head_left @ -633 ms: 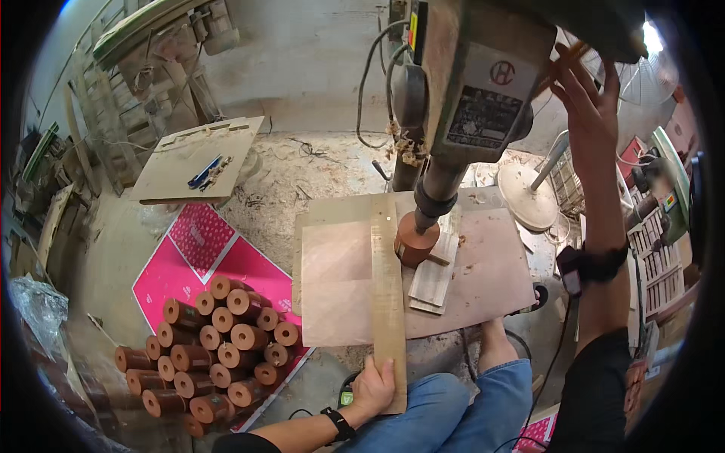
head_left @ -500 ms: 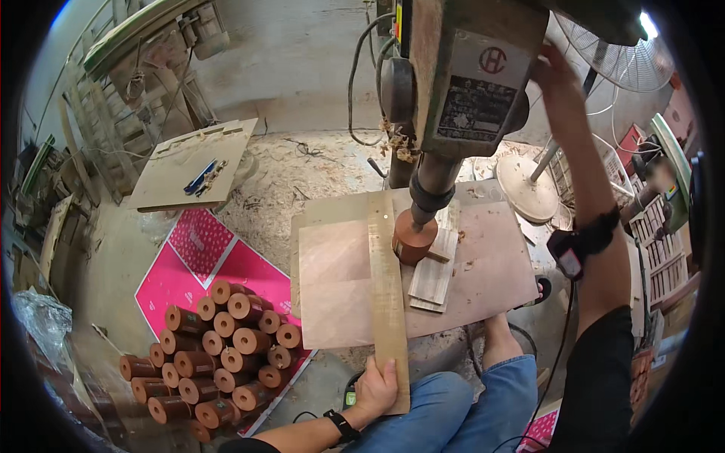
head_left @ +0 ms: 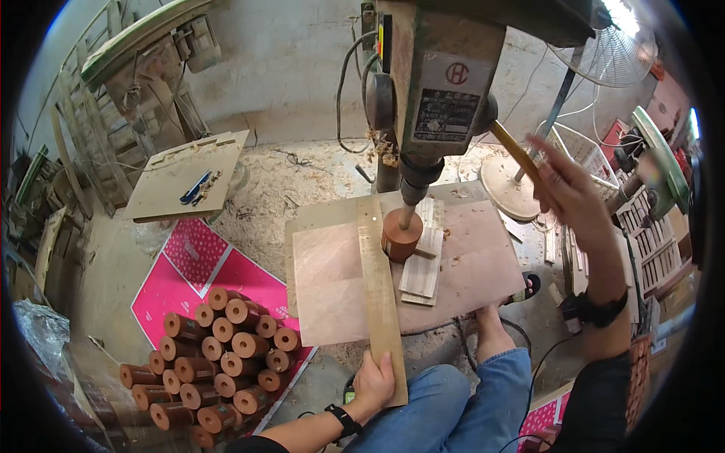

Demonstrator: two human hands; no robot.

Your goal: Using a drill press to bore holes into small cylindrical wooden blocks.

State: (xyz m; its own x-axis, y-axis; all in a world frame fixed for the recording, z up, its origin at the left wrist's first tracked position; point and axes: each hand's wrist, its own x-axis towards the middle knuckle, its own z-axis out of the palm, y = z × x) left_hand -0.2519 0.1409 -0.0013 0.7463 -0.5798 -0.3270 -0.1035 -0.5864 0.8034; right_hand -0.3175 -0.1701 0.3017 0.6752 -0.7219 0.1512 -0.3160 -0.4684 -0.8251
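My left hand (head_left: 375, 380) is closed around the near end of a long, flat wooden strip (head_left: 383, 302) that lies across the drill press table. Against the strip's far part stands a reddish-brown cylinder (head_left: 401, 240). The drill bit (head_left: 406, 217) meets the cylinder's top, below the chuck (head_left: 418, 177). To the right of the drill head, my right hand (head_left: 568, 185) is on the yellowish lever (head_left: 521, 155), its fingers partly blurred. Pale wood pieces (head_left: 420, 264) lie beside the cylinder on a thin board (head_left: 483, 257).
Several drilled reddish-brown cylinders (head_left: 219, 362) are piled on pink printed sheeting (head_left: 189, 272) at the left. A small board table (head_left: 185, 177) carries a blue tool (head_left: 195, 187). Behind the press stands a fan (head_left: 608, 57). Shavings (head_left: 264, 189) cover the floor.
My right hand has come down from beside the drill head, and the lever now shows. The chuck sits higher above the cylinder, baring more bit. My left hand keeps its hold.
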